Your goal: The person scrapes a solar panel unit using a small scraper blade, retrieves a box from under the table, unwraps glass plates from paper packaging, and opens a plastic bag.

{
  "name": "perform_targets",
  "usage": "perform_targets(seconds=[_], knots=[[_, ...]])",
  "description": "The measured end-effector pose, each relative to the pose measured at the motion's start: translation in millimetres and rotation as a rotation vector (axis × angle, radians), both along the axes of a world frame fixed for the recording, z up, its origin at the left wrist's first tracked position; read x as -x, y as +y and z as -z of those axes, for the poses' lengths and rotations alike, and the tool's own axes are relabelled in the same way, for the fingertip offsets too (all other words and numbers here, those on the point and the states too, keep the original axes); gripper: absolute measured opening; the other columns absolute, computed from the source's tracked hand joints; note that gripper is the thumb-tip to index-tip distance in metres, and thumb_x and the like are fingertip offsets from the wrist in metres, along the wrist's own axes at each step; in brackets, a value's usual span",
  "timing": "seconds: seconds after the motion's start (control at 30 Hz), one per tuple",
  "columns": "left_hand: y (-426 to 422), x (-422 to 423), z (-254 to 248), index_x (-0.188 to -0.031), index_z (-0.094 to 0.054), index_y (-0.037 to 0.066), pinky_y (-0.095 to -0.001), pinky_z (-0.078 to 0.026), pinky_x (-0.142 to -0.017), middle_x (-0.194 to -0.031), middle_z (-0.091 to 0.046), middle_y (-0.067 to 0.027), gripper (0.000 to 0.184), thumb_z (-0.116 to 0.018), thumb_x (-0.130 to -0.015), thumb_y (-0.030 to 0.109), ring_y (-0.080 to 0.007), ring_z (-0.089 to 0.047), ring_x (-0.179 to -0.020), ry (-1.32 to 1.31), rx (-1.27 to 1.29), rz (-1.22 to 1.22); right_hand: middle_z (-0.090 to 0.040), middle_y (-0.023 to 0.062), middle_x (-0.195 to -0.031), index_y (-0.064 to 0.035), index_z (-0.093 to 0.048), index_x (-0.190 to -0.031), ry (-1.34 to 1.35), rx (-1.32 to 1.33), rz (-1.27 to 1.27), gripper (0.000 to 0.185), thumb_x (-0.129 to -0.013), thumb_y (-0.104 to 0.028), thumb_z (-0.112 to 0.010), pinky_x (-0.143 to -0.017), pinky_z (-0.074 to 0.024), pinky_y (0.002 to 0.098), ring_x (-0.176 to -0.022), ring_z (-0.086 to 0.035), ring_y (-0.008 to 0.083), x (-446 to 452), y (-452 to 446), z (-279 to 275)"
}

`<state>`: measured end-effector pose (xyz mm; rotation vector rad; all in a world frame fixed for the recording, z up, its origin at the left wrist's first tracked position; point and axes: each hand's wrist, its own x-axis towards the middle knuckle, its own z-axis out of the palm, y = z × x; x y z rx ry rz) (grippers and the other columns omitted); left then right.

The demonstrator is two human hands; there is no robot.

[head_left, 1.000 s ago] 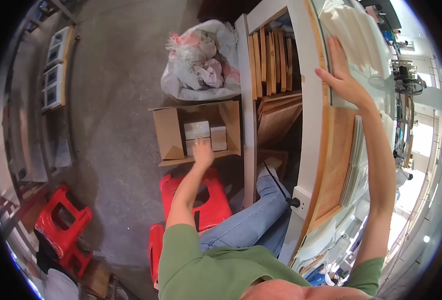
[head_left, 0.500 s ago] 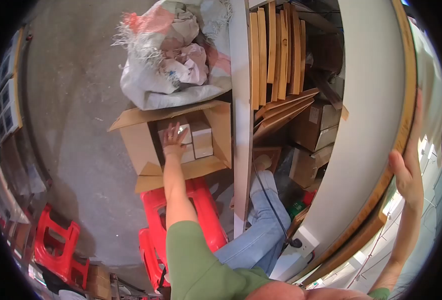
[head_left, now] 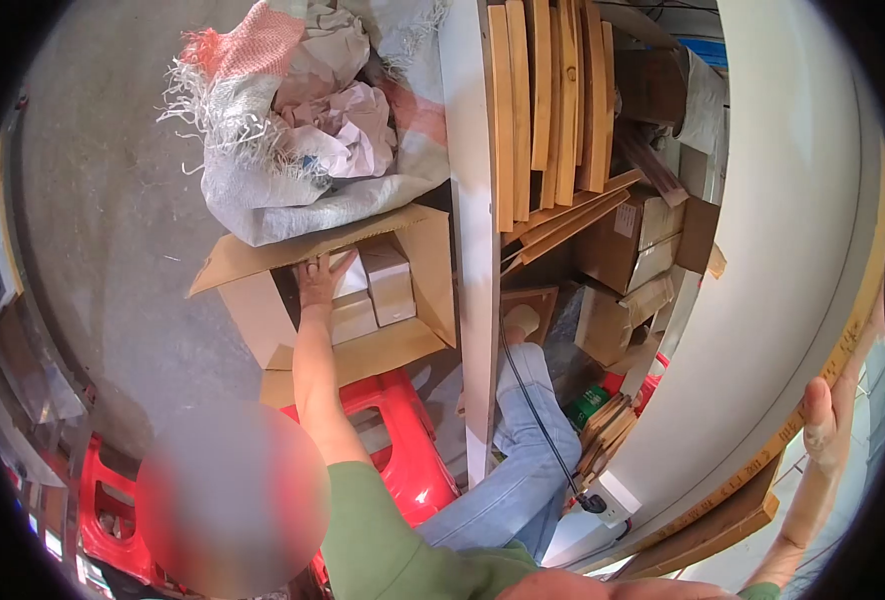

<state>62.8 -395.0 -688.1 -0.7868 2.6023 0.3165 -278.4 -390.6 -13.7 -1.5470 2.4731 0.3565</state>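
My left hand [head_left: 317, 282] is inside an open cardboard box [head_left: 259, 318], on top of the small white boxes [head_left: 391, 283] packed in it. Its fingers point down at the left of the white boxes, with the thumb spread out to the right; the fingertips are partly hidden. On the far right, my right hand [head_left: 831, 425] lies against the wooden edge [head_left: 753, 466] of the white table, thumb apart and fingers stretched along it. Dark markings run along that edge.
A woven sack [head_left: 263, 205] stuffed with crumpled paper lies beyond the box. Red plastic stools [head_left: 403, 450] stand beneath and left of it. Under the table are wooden slats [head_left: 519, 120], cartons [head_left: 618, 235] and a black cable [head_left: 535, 400]. A blurred round patch covers the lower left.
The view has shifted, moving the box and sack leftward. My left hand has gone from lying spread over the white boxes to their left side, deeper down. My right hand stays at the edge.
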Motion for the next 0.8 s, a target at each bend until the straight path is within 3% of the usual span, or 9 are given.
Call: perform_targets(seconds=[0.07,0.1,0.17,0.37,0.5,0.57,0.6,0.7,0.8], knots=[[13,2,27,-0.141,-0.008,0.050,-0.0530,-0.032,-0.100,-0.138,-0.025,-0.0147,0.089,-0.058,-0.078,0.011,-0.0349,-0.031,-0.126,-0.027,0.072,-0.003,-0.003,0.0115,-0.152,-0.0203,0.000,-0.147,-0.004,0.031,-0.004,0.105,-0.071,-0.066,-0.055,-0.103,-0.0356,0.0496,-0.138,-0.016,0.0315,-3,-3,3],[13,4,33,-0.141,-0.005,0.051,-0.0524,-0.033,-0.099,-0.137,-0.026,-0.0156,0.087,-0.053,-0.082,0.008,-0.0337,-0.032,-0.126,-0.050,0.146,-0.006,0.002,0.0111,-0.153,-0.0190,0.001,-0.147,0.049,-0.016,0.016,0.101,-0.074,-0.072,-0.045,-0.110,-0.0200,0.0525,-0.140,-0.008,0.0296,-9,-7,5],[-1,30,0,-0.140,0.000,0.052,-0.0543,-0.033,-0.098,-0.137,-0.027,-0.0137,0.083,-0.044,-0.087,0.006,-0.0313,-0.033,-0.125,-0.153,-0.005,-0.028,0.002,0.0114,-0.153,-0.0196,0.001,-0.147,0.050,-0.027,-0.085,0.098,-0.076,-0.071,-0.043,-0.110,-0.0195,0.0523,-0.141,-0.007,0.0302,-5,-11,7],[5,53,-37,-0.143,0.004,0.045,-0.0588,-0.027,-0.098,-0.133,-0.037,-0.0092,0.086,-0.051,-0.086,0.011,-0.0293,-0.035,-0.125,-0.438,-0.005,-0.014,-0.005,0.0139,-0.153,-0.0117,-0.004,-0.147,0.019,0.038,-0.266,0.092,-0.072,-0.038,-0.050,-0.114,-0.0079,0.0453,-0.142,-0.004,0.0285,-3,-19,14],[-7,50,-148,-0.146,-0.002,0.039,-0.0532,-0.033,-0.090,-0.125,-0.043,-0.0069,0.086,-0.058,-0.082,0.021,-0.0256,-0.042,-0.113,-0.437,0.010,-0.095,-0.005,0.0181,-0.152,-0.0050,-0.006,-0.146,-0.108,0.152,-0.216,0.087,-0.075,-0.028,-0.050,-0.114,-0.0065,0.0392,-0.141,-0.003,0.0300,-18,-23,16],[-4,47,-200,-0.145,-0.007,0.040,-0.0533,-0.033,-0.090,-0.123,-0.043,-0.0083,0.076,-0.051,-0.087,0.015,-0.0270,-0.043,-0.112,-0.460,-0.075,-0.148,-0.007,0.0212,-0.151,-0.0028,-0.009,-0.145,-0.134,0.205,-0.239,0.083,-0.079,-0.028,-0.052,-0.114,-0.0071,0.0384,-0.141,-0.005,0.0321,-21,-25,12],[3,40,-213,-0.145,-0.007,0.039,-0.0505,-0.033,-0.088,-0.123,-0.043,-0.0094,0.081,-0.056,-0.084,0.019,-0.0275,-0.043,-0.109,-0.401,-0.066,-0.179,-0.008,0.0231,-0.150,-0.0009,-0.009,-0.145,-0.130,0.246,-0.262,0.085,-0.079,-0.032,-0.054,-0.114,-0.0081,0.0392,-0.140,-0.007,0.0341,-13,-22,16],[26,13,-270,-0.147,-0.003,0.030,-0.0500,-0.035,-0.086,-0.120,-0.041,-0.0188,0.125,-0.081,-0.050,0.037,-0.0320,-0.042,-0.111,-0.171,-0.131,-0.246,-0.009,0.0268,-0.148,0.0013,-0.010,-0.144,-0.093,0.334,-0.292,0.089,-0.080,-0.040,-0.055,-0.113,-0.0099,0.0411,-0.138,-0.010,0.0380,-2,-18,30],[49,-12,-336,-0.146,0.004,0.034,-0.0554,-0.040,-0.086,-0.127,-0.037,-0.0238,0.133,-0.086,-0.048,0.030,-0.0397,-0.042,-0.116,-0.129,-0.327,-0.365,-0.010,0.0246,-0.149,-0.0008,-0.010,-0.145,-0.073,0.356,-0.225,0.088,-0.080,-0.038,-0.057,-0.113,-0.0103,0.0421,-0.139,-0.009,0.0361,-4,-19,37]])
